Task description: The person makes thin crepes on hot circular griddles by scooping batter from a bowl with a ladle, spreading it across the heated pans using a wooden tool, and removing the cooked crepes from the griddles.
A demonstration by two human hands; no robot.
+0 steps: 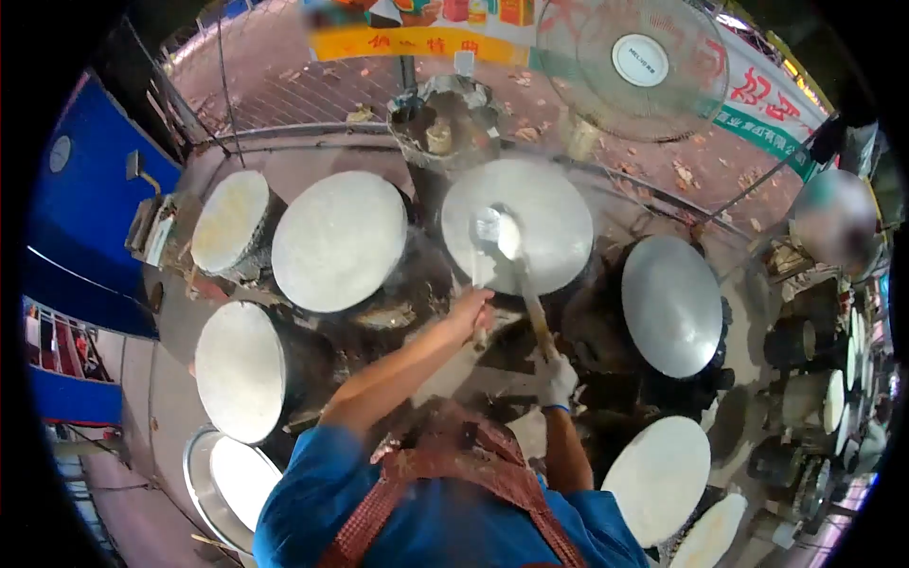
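My left hand (468, 314), bare, is closed around the short pale handle of a metal ladle (486, 225). My right hand (559, 381) wears a whitish glove and grips the long wooden handle (534, 308) of a tool with a rounded white head (509, 239); its exact kind is unclear. The two heads are side by side over a large round griddle (559, 213), whose surface looks pale grey-white. To the right is a bare grey metal griddle (670, 305). On the left, another round griddle (339, 241) is covered with a white layer.
More white-covered rounds stand around me, at left (240, 371) and lower right (658, 478). A metal basin (201, 483) holds a white round at lower left. Beyond the griddles are a dirty bucket (440, 123) and a fan (636, 66). A blue panel (99, 180) borders the left.
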